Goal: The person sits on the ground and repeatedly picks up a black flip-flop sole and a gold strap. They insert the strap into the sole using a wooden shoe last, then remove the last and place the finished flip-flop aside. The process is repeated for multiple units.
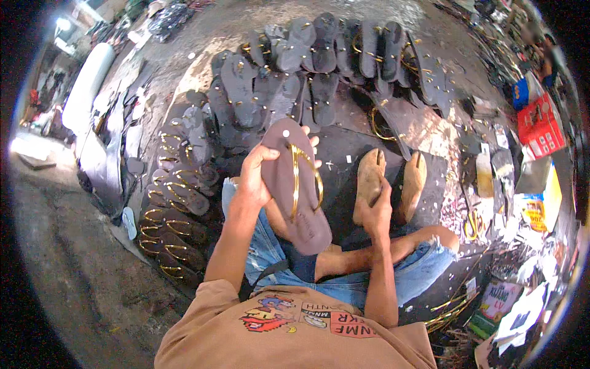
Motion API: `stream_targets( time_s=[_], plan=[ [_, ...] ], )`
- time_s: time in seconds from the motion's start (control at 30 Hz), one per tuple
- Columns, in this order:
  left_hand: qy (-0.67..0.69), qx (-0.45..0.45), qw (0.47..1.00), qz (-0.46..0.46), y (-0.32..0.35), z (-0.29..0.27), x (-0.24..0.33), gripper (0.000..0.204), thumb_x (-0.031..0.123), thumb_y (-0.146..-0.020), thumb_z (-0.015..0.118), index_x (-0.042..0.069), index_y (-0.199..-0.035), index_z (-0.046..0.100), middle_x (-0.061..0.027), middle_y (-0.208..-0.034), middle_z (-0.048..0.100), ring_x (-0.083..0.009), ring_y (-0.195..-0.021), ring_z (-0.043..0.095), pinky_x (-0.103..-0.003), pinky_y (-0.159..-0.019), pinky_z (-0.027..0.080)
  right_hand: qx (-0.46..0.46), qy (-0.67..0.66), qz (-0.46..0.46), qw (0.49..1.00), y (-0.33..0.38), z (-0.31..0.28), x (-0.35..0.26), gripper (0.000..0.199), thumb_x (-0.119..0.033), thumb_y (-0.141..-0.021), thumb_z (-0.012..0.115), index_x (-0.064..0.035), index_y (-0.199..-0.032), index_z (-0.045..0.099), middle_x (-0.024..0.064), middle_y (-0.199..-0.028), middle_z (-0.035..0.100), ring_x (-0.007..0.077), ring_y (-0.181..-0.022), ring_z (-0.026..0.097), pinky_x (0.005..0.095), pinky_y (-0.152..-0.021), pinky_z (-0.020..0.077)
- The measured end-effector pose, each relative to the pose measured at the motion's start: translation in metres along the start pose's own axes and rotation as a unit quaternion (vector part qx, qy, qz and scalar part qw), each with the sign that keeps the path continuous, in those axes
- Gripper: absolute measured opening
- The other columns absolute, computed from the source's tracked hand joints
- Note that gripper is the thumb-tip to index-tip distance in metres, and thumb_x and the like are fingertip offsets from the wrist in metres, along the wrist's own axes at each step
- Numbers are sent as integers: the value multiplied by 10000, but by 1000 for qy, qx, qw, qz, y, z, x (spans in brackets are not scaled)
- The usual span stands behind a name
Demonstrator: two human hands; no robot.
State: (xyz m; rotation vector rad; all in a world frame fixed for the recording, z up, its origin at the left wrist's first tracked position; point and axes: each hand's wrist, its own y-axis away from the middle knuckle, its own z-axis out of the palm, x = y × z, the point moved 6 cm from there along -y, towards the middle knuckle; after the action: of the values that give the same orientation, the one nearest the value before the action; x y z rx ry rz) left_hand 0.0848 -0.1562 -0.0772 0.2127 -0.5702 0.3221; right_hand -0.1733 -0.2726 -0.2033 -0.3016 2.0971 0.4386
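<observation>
Holds brown sandal (pixel 307 190) with gold straps at frame centre, clamped between thumb and fingers of left hand (pixel 252 171), and, apart from it, grips tan foot-shaped form (pixel 370 175) right of centre in right hand (pixel 377 214), beside second form (pixel 413 184), near gold-strapped sandals (pixel 179 225) at left and dark sandals (pixel 324 101) at upper centre.

Left fingers (pixel 314 141) partly hidden behind brown sandal (pixel 306 192).

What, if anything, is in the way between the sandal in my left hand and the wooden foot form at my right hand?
Nothing visible blocks the gap between the sandal and the wooden foot form; only the dark surface and a small white scrap show there.
</observation>
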Motion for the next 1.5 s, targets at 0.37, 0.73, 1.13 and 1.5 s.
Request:
stream_targets(
  time_s=[0.37, 0.73, 1.13, 1.5],
  plan=[
    [-41, 119, 975, 185, 6, -46, 60, 564, 126, -1005, 592, 207, -1546, 457, -202, -1372, 614, -400, -1236, 640, -623, -993, 573, -176, -68, -216, 958, 122, -64, -142, 679, -10, -780, 713, 50, -1443, 578, 304, -1484, 586, 401, -1393, 583, 464, -1162, 458],
    [-58, 115, 987, 95, 19, -12, -4, 571, 503, -1069, 561, 236, -1555, 425, -186, -1424, 565, -390, -1293, 598, -657, -1035, 535, -158, -244, -111, 950, 147, -28, -133, 691, -44, -872, 745, 60, -1515, 515, 240, -1440, 636, 280, -1346, 606, 403, -1138, 463],
    [-40, 43, 995, 77, 16, 13, -38, 655, 501, -1070, 565, 209, -1619, 359, -192, -1500, 540, -376, -1350, 577, -596, -1079, 531, -62, -252, -187, 947, 122, -4, -116, 652, -126, -871, 741, -58, -1498, 580, 257, -1652, 359, 425, -1472, 445, 514, -1199, 388],
    [36, 253, 949, -185, 138, -10, -91, 564, 485, -984, 639, 73, -1368, 612, -96, -1220, 720, -248, -1123, 704, -445, -1039, 549, -253, -298, -118, 913, 139, -2, -102, 609, -405, -1024, 654, -86, -1526, 522, 219, -1454, 552, 371, -1340, 540, 499, -1136, 459]
  ],
)
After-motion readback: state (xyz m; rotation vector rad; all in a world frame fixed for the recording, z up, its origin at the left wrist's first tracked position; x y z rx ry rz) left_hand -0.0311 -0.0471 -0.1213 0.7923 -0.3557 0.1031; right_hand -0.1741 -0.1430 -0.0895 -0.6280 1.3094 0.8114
